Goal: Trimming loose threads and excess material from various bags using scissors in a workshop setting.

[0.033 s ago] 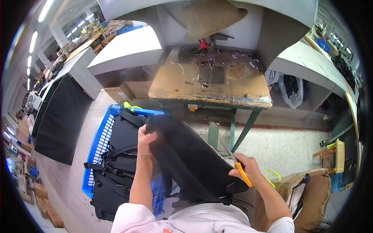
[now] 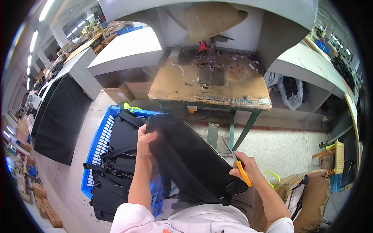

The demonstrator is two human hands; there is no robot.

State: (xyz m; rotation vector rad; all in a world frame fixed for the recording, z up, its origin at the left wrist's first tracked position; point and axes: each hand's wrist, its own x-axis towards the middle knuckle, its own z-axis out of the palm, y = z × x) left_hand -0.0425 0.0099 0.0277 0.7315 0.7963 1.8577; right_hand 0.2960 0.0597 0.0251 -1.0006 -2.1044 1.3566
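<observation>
A black fabric bag (image 2: 190,155) with a long pale-edged seam stretches across my lap. My left hand (image 2: 146,142) is closed on its upper left end, thumb on top. At the bag's right edge, my right hand (image 2: 248,167) grips a pair of scissors (image 2: 243,174) by the orange handle. The metal blades point up and away, beside the seam and apart from the fabric. How far the blades are spread is hard to make out. Just left of my left arm, several black strapped bags (image 2: 124,141) fill a blue plastic basket (image 2: 96,149).
Ahead stands a worn work table (image 2: 175,87) littered with scraps, with a press-like machine (image 2: 212,54) on it. A cardboard box (image 2: 316,194) is at my right, and a small wooden stool (image 2: 329,157) sits farther right. A black panel (image 2: 62,120) leans on the left.
The scissors' blades have swung slightly away from the bag's seam and show more plainly. My left hand and the bag have hardly moved.
</observation>
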